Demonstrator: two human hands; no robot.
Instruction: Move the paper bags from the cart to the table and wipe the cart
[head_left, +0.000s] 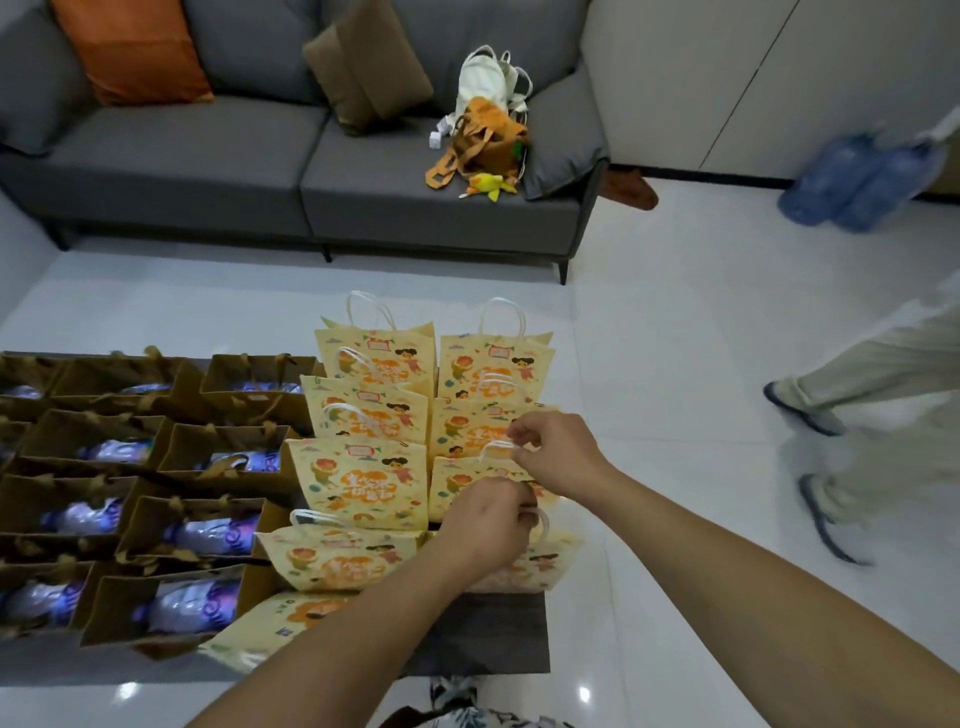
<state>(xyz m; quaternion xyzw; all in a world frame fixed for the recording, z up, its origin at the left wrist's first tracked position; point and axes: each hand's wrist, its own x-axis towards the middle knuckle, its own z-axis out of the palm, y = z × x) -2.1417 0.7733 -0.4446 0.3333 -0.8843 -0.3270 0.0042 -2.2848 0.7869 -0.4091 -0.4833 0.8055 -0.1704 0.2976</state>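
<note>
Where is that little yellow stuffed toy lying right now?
The yellow stuffed toy lies on the right seat of the grey sofa at the top of the head view, just below the orange cloth bag.

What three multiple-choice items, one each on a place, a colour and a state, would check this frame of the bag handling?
1. Where do the brown paper bags stand relative to the yellow printed bags?
A. To their left
B. To their right
C. Stacked on top of them

2. What colour is the cushion at the sofa's left end?
A. Green
B. Orange
C. White

3. What is the right hand doing?
A. Lying flat on the floor
B. Hanging idle
C. Pinching a white bag handle

Answers:
1 A: the brown bags fill the left side of the dark surface.
2 B: it is plainly orange against the grey sofa.
3 C: its fingers close on the handle loop, as the left hand grips another.
</note>
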